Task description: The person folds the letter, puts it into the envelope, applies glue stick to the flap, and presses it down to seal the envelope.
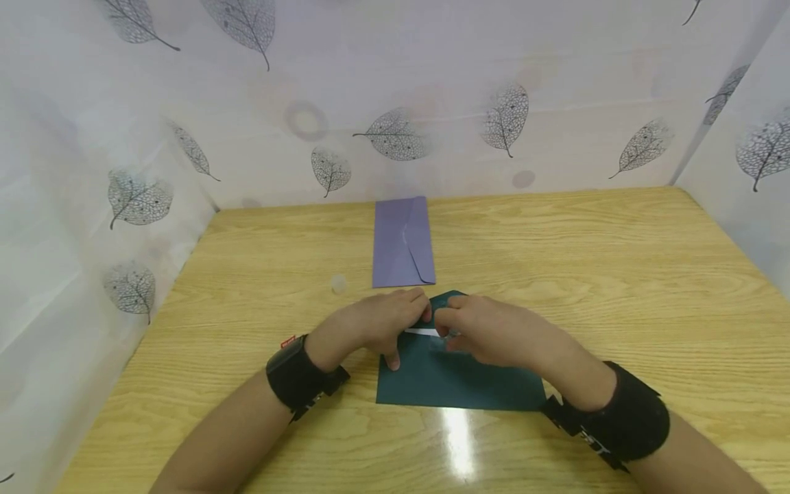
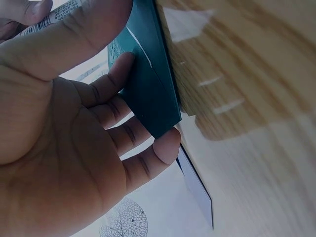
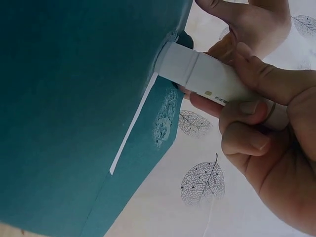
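Note:
A dark green envelope (image 1: 457,387) lies on the table with its flap away from me, and a white strip (image 3: 133,123) shows along the fold. My right hand (image 1: 494,329) grips a white glue stick (image 3: 210,74), whose end meets the envelope near the flap. A whitish smear of glue (image 3: 165,118) marks the flap. At the envelope's left side my left hand (image 1: 385,322) presses lightly, thumb on the body and fingers by the flap. From the left wrist, its fingertips (image 2: 167,144) touch the envelope's corner and edge.
Behind the green envelope lies a purple envelope (image 1: 395,243), flap side up. A small pale round spot (image 1: 339,283) shows on the wooden table (image 1: 605,274) to its left. Leaf-patterned white cloth (image 1: 432,68) stands around the back and sides.

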Available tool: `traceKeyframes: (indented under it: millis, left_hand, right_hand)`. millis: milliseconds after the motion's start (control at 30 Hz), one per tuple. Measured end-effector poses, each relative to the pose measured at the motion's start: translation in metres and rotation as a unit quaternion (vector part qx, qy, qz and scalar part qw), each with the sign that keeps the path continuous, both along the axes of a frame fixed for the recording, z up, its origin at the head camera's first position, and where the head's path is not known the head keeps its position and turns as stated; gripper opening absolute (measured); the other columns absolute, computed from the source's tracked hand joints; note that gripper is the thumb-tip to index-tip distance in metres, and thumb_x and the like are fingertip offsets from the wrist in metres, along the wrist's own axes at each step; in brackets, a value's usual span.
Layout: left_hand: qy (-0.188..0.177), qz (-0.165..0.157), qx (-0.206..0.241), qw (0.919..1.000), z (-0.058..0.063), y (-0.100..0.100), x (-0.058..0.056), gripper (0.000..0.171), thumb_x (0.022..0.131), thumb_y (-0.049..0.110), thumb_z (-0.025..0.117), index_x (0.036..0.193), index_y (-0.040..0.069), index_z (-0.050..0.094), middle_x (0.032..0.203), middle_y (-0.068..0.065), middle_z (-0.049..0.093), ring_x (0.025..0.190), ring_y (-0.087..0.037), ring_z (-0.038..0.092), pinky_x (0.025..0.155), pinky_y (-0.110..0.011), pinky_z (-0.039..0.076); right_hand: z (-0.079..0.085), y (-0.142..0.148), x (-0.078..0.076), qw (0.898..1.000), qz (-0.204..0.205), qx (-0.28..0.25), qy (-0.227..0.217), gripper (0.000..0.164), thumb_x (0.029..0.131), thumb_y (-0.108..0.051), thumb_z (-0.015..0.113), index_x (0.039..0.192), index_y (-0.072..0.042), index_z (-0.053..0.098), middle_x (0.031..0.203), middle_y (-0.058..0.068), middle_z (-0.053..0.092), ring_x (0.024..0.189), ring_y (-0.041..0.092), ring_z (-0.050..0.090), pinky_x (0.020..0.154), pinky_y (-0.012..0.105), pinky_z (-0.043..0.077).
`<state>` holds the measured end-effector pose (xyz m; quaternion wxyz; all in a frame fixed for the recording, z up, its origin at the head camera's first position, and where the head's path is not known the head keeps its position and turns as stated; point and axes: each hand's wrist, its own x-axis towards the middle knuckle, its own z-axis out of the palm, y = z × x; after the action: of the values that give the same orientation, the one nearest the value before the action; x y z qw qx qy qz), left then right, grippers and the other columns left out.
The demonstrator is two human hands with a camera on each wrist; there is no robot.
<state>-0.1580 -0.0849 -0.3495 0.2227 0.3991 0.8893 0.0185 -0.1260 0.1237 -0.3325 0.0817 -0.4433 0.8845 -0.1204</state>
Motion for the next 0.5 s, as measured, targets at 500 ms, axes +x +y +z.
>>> traceKeyframes:
  millis: [500]
  left_hand:
    - [0.0, -0.003, 0.007, 1.0, -0.001, -0.001, -0.001, 0.08, 0.06, 0.03, 0.097, 0.122, 0.013, 0.05, 0.121, -0.002, 0.048, 0.103, -0.016, 0.048, 0.101, -0.031, 0.045]
  right_hand:
    - [-0.011, -0.003, -0.004, 0.998, 0.026, -0.064, -0.005, 0.013, 0.09, -0.016, 0.074, 0.099, -0.015, 0.063, 0.095, -0.004, 0.06, 0.083, 0.008, 0.058, 0.072, 0.023, 0.052]
